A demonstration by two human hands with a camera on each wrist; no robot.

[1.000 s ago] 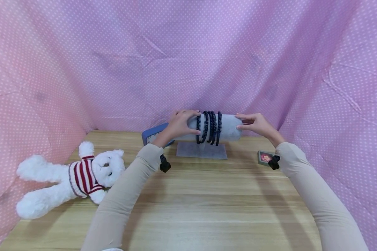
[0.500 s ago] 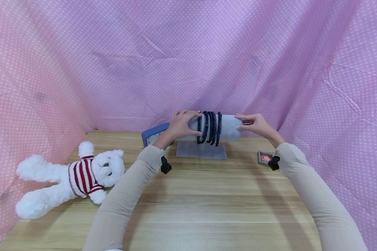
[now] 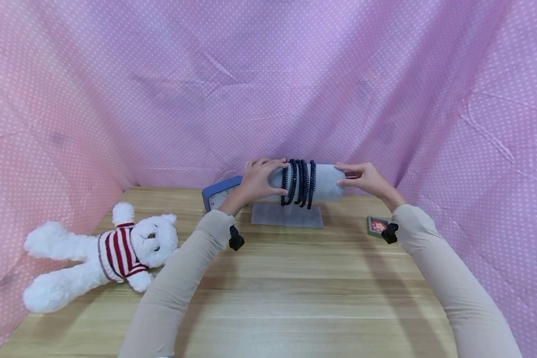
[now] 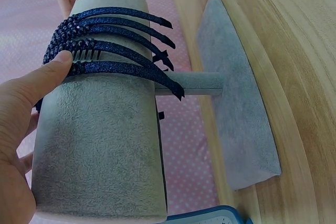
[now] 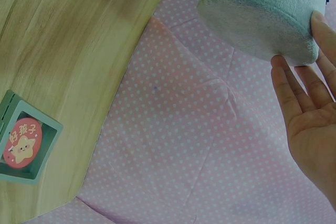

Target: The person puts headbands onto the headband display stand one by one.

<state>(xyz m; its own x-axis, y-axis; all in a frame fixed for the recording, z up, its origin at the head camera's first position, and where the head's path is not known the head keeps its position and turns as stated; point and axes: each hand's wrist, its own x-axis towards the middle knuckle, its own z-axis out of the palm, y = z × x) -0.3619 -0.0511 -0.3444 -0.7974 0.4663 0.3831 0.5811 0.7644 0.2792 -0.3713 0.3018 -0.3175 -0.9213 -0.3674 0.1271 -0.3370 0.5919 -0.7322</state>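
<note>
Several dark blue glittery headbands (image 3: 302, 181) with comb teeth hang over a grey plush headband stand (image 3: 328, 181), a horizontal roll on a post and flat base. On the roll's left part is my left hand (image 3: 258, 178). In the left wrist view its thumb (image 4: 64, 59) lies against the nearest headband (image 4: 121, 69), and its other fingers pass behind the roll, partly hidden. At the roll's right end my right hand (image 3: 362, 178) holds the edge with thumb and fingertips. In the right wrist view the fingertips (image 5: 279, 61) rest at the rim of its end face.
A white teddy bear (image 3: 116, 251) in a striped sweater lies at the left. A blue clock (image 3: 217, 194) stands behind my left wrist. Near my right wrist is a small green frame (image 3: 376, 226) with a red star picture. Pink dotted cloth (image 3: 268, 89) encloses the wooden table (image 3: 304, 298).
My left hand has slid slightly right along the roll, and the leftmost headband has shifted a little right toward the others. The right hand stays at the roll's end.
</note>
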